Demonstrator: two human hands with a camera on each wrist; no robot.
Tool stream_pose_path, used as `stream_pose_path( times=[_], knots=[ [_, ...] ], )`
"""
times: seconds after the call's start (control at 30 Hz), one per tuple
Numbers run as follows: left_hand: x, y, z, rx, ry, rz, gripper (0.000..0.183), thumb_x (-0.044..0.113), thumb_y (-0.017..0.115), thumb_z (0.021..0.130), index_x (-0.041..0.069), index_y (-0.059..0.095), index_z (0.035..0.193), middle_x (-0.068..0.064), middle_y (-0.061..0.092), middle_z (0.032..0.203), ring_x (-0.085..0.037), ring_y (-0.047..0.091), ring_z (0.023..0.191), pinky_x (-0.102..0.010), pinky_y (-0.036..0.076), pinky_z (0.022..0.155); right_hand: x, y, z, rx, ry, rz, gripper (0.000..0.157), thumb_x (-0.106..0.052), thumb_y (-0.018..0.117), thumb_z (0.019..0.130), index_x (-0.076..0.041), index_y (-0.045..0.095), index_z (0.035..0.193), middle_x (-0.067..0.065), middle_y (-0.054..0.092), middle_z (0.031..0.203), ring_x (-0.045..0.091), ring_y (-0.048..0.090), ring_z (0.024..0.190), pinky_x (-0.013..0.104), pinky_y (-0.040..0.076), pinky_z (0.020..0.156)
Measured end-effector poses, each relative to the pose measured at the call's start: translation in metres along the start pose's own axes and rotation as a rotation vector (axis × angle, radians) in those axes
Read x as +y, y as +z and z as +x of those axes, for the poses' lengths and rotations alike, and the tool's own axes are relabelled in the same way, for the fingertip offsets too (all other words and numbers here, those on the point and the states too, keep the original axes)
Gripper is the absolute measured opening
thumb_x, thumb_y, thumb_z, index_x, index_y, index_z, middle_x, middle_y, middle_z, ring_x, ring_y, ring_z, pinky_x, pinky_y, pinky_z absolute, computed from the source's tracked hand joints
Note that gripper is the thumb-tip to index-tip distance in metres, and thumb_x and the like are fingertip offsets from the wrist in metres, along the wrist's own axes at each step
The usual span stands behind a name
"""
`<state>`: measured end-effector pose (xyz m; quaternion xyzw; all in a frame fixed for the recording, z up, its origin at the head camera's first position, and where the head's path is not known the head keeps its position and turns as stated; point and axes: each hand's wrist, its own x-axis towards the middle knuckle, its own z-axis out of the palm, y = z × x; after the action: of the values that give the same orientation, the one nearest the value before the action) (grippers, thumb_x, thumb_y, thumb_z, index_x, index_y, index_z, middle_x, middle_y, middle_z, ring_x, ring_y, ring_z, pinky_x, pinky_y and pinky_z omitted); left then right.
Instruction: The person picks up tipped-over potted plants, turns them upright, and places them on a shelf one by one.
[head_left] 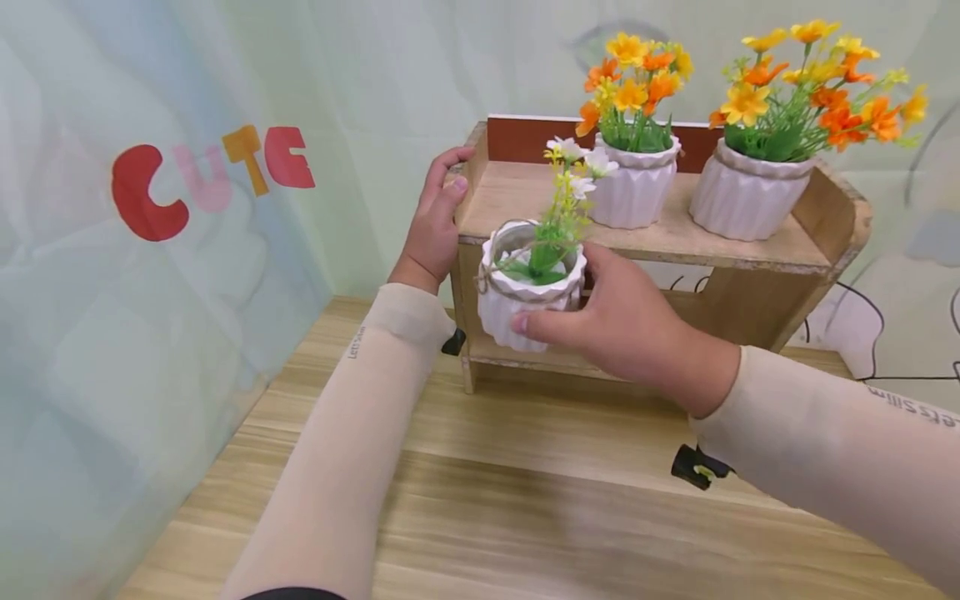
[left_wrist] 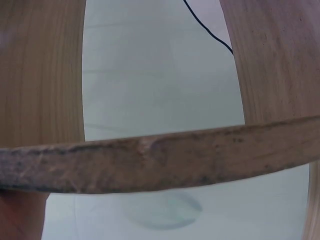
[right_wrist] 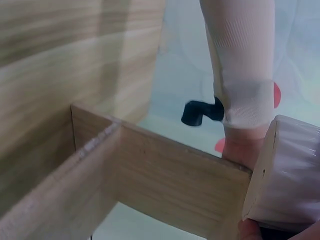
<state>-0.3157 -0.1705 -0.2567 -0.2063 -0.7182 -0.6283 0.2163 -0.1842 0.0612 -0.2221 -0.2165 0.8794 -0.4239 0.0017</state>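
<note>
My right hand (head_left: 637, 321) grips a white fluted flowerpot (head_left: 506, 312), thumb across its front and fingers round its far right side. White artificial flowers (head_left: 573, 171) with green leaves lean to the right in it, and twine circles its rim. The pot is held in front of the left end of a small wooden shelf (head_left: 517, 196). In the right wrist view the pot (right_wrist: 295, 175) shows its side and base at the right edge. My left hand (head_left: 435, 221) holds the shelf's left side panel near the top; the left wrist view shows the wooden edge (left_wrist: 150, 165) close up.
Two more white pots stand on the top board, a middle pot (head_left: 633, 187) and a right pot (head_left: 750, 192), both with orange and yellow flowers. The shelf stands on a wood-grain table (head_left: 480, 500). Behind is a pale curtain (head_left: 375, 67) with colourful letters on the left.
</note>
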Motion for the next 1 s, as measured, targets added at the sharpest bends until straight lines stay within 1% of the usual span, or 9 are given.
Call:
stream_pose_path(
  times=[0.17, 0.27, 0.37, 0.53, 0.73, 0.87, 1.0],
  knots=[
    [0.000, 0.000, 0.000, -0.016, -0.006, -0.025, 0.050, 0.024, 0.036, 0.104, 0.009, 0.045, 0.151, -0.006, 0.037, 0.161, -0.022, 0.039, 0.141, -0.033, 0.030, 0.116, -0.009, -0.008, 0.010, 0.040, -0.012, 0.029, 0.074, -0.040, 0.089, 0.083, -0.009, 0.057, 0.142, 0.006, 0.069, 0.128, 0.021, 0.065, 0.114, 0.042, 0.053, 0.099],
    [0.001, -0.001, -0.001, -0.024, -0.006, -0.045, 0.050, 0.024, 0.036, 0.104, 0.008, 0.044, 0.151, -0.006, 0.037, 0.160, -0.023, 0.040, 0.139, -0.032, 0.032, 0.115, -0.013, -0.012, 0.016, 0.072, -0.013, 0.035, 0.072, -0.040, 0.089, 0.083, -0.010, 0.059, 0.141, 0.006, 0.070, 0.128, 0.021, 0.064, 0.114, 0.042, 0.052, 0.099],
    [0.001, -0.001, -0.001, -0.029, -0.004, -0.047, 0.050, 0.023, 0.036, 0.104, 0.008, 0.043, 0.151, -0.006, 0.038, 0.160, -0.024, 0.039, 0.141, -0.030, 0.031, 0.115, -0.018, -0.015, 0.023, 0.092, -0.014, 0.025, 0.074, -0.043, 0.087, 0.083, -0.011, 0.057, 0.143, 0.005, 0.069, 0.130, 0.021, 0.063, 0.115, 0.042, 0.051, 0.100],
    [0.000, -0.002, 0.000, -0.029, 0.009, -0.038, 0.049, 0.023, 0.036, 0.104, 0.007, 0.044, 0.151, -0.007, 0.038, 0.160, -0.024, 0.038, 0.144, -0.029, 0.031, 0.116, -0.024, -0.019, 0.036, 0.097, 0.001, 0.026, 0.081, -0.047, 0.086, 0.084, -0.011, 0.052, 0.149, 0.005, 0.066, 0.136, 0.021, 0.062, 0.120, 0.043, 0.050, 0.103],
    [-0.001, -0.002, 0.000, -0.027, 0.005, -0.026, 0.050, 0.023, 0.036, 0.104, 0.008, 0.044, 0.150, -0.005, 0.038, 0.160, -0.018, 0.041, 0.138, -0.029, 0.033, 0.114, -0.025, -0.022, 0.051, 0.126, 0.040, -0.002, 0.088, -0.050, 0.085, 0.084, -0.014, 0.047, 0.154, 0.004, 0.061, 0.145, 0.020, 0.059, 0.128, 0.042, 0.048, 0.111],
    [-0.001, -0.002, 0.000, -0.021, -0.003, -0.004, 0.050, 0.024, 0.035, 0.104, 0.010, 0.045, 0.151, -0.004, 0.038, 0.160, -0.015, 0.040, 0.137, -0.030, 0.032, 0.114, -0.024, -0.023, 0.062, 0.140, 0.094, -0.021, 0.093, -0.054, 0.084, 0.084, -0.013, 0.043, 0.158, 0.004, 0.058, 0.150, 0.020, 0.057, 0.132, 0.040, 0.046, 0.114],
    [0.000, -0.002, 0.000, -0.020, -0.005, -0.010, 0.050, 0.025, 0.036, 0.104, 0.010, 0.045, 0.151, -0.004, 0.038, 0.160, -0.015, 0.041, 0.135, -0.030, 0.033, 0.112, -0.020, -0.023, 0.072, 0.148, 0.140, -0.050, 0.099, -0.059, 0.082, 0.083, -0.013, 0.040, 0.159, 0.004, 0.056, 0.152, 0.019, 0.055, 0.133, 0.038, 0.045, 0.114]
  ],
)
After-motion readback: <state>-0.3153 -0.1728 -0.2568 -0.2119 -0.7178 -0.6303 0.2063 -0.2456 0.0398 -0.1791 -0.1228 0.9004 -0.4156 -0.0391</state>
